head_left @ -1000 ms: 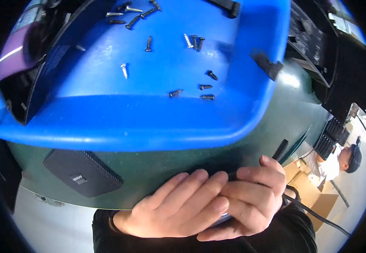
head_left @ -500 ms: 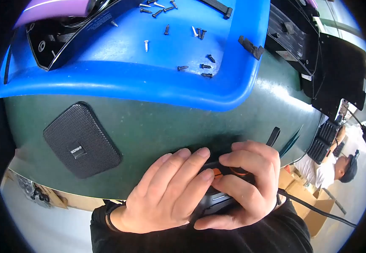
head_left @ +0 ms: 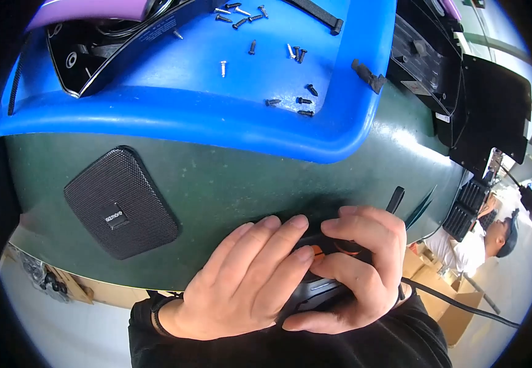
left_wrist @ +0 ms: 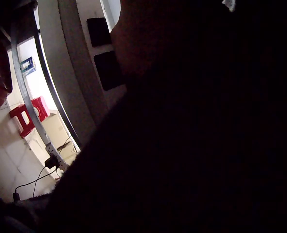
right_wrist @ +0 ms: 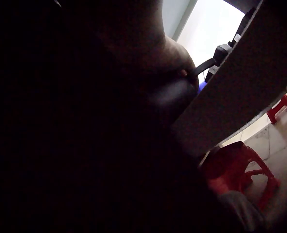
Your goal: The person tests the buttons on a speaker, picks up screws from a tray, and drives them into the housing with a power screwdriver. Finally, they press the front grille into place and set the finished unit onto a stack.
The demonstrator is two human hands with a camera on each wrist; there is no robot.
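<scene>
In the head view, a dark device (head_left: 322,295) with orange parts lies between both hands at the table's near edge, mostly covered by them. The left hand (head_left: 241,282) rests over its left side, fingers nearly straight and thumb hidden. Curled fingers and thumb of the right hand (head_left: 364,270) grip its right side. A black cable (head_left: 456,302) runs off to the right from beside the right wrist. Both wrist views are mostly dark; part of the left hand (left_wrist: 146,41) and part of the right hand (right_wrist: 148,43) show dimly, the device not clearly.
A blue tray (head_left: 217,122) holding several screws (head_left: 252,47) and a black housing (head_left: 82,67) lies beyond the hands. The black mesh-covered pad (head_left: 122,202) sits on the green table (head_left: 217,184) at left. Black panels (head_left: 493,110) stand at right; a person (head_left: 471,242) is in the background.
The head view has shifted, so the tray sits higher and the mesh pad shows whole. The gap between the hands shows more of the device, including orange parts. Over the last half second the hands barely moved.
</scene>
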